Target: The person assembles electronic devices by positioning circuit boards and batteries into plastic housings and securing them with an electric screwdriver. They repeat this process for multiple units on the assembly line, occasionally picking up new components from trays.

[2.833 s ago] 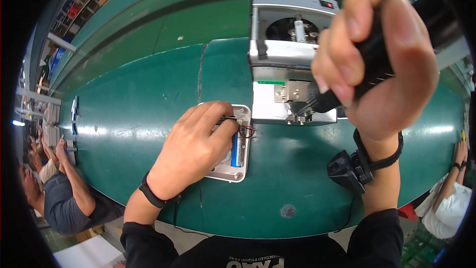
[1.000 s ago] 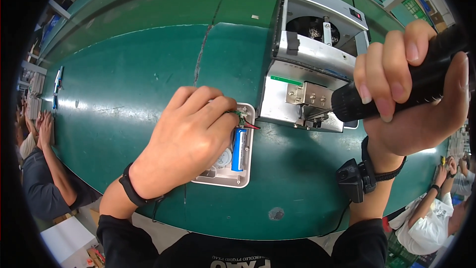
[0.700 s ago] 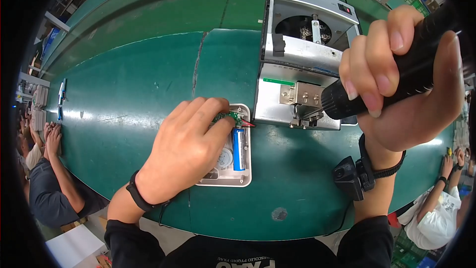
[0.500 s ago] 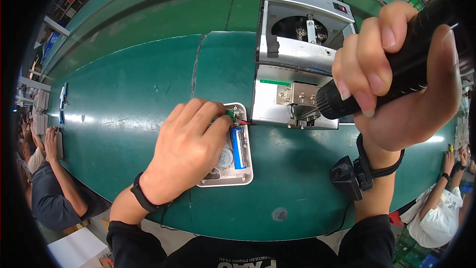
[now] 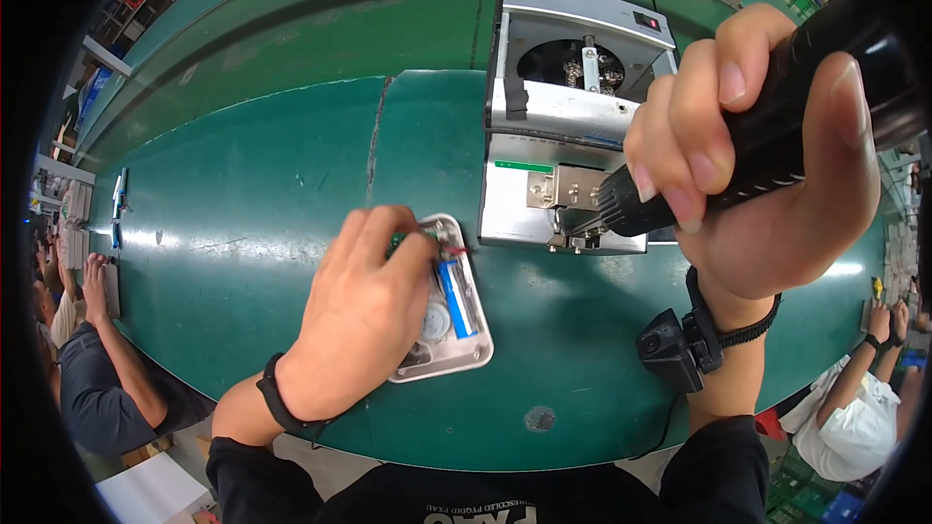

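The silver machine (image 5: 561,109) stood on the green bench (image 5: 243,170), and the white casing (image 5: 458,356) lay open, just to the left of the machine's near corner and a little closer to the person, slightly askew and with a narrow gap between them. The left hand (image 5: 364,306) reached over the casing's left side, left of the machine, with its thumb and fingers curled about a green circuit board (image 5: 396,242); the fingertips were hidden, so I could not tell whether they pinched it. Inside the casing, also left of the machine, lay a blue cylinder (image 5: 458,299), a pale round part (image 5: 436,321) and a bit of red wire (image 5: 452,251). The right hand (image 5: 767,184) was closed firmly around a thick black tool (image 5: 774,139), held slanting at the machine's right side, its ribbed nose in front of the metal bracket (image 5: 575,185) on the machine's front; whether the two touched could not be made out. A black device (image 5: 675,349) sat on the right wrist, on the person's side of the machine. Far to the machine's left, a person in a dark shirt (image 5: 105,369) was at the bench's edge
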Tool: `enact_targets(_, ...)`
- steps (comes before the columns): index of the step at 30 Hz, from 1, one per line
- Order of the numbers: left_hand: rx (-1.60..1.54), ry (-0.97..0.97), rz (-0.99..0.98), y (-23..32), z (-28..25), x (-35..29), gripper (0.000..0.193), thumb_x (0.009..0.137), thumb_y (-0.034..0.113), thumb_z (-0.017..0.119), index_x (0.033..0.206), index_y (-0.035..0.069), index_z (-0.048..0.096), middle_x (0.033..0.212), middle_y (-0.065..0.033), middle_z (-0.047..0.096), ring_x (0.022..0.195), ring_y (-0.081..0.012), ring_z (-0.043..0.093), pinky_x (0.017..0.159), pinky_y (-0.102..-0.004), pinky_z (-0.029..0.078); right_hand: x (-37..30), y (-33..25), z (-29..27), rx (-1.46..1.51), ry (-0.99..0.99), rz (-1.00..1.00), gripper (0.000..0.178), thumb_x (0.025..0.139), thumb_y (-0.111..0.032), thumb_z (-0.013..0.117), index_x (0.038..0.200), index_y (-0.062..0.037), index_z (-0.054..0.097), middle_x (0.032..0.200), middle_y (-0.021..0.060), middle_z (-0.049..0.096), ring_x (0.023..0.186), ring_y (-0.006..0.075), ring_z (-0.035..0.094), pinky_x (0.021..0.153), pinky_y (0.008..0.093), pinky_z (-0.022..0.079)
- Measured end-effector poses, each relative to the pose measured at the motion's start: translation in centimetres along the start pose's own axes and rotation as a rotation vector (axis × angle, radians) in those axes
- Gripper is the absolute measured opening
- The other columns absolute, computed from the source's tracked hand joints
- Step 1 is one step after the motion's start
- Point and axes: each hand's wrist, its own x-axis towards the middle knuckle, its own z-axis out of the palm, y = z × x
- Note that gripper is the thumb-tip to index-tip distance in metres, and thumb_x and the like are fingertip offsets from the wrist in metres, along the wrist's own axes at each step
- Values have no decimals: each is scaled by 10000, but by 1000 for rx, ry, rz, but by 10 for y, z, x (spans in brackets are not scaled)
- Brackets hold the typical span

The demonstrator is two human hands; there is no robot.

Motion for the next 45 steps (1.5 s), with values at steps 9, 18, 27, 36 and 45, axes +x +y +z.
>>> enact_targets(9, -235, -185, 223, 5, -8, -17, 153, 806, 17, 706, 958, 27, 694, 1104, -132, 626, 1018, -331, 620, 882, -434, 535, -37, -6, 3, -255, -149, 186, 360, 942, -388, 562, 1020, -39, 516, 675, 8, 553, 512, 111, 500, 537, 273, 441)
enact_targets(18, -621, -80, 164, -35, 15, -41, 477, 772, 148, 736, 1221, 36, 619, 1213, -141, 610, 1130, -354, 601, 1118, -507, 384, -81, 32, 10, -687, -252, 407, 439, 755, -114, 855, 1080, 14, 591, 731, 45, 635, 623, 117, 590, 594, 250, 469)
enact_targets(27, -620, -204, 166, -29, 4, -61, 523, 717, 157, 750, 1209, 43, 617, 1326, -162, 598, 1162, -340, 593, 1072, -520, 368, -114, 26, 33, -1209, -77, -288, 344, 710, -126, 869, 993, -78, 679, 959, 46, 664, 862, 223, 620, 758, 367, 486)
enact_targets(36, -627, -133, 240, -34, 19, -62, 397, 725, 81, 663, 1118, 39, 629, 1240, -144, 619, 1046, -305, 597, 981, -459, 390, -150, 41, 56, -1253, -425, -124, 318, 647, -143, 851, 942, -117, 735, 1049, 25, 649, 934, 240, 602, 782, 399, 450)
enact_targets(45, -497, -15, 268, -35, 23, -66, 285, 720, 7, 572, 997, 4, 640, 1145, -186, 667, 975, -338, 631, 929, -461, 437, -140, 50, 66, -1269, -419, -167, 292, 677, -122, 766, 966, -98, 732, 1053, 48, 649, 970, 234, 614, 808, 384, 454)
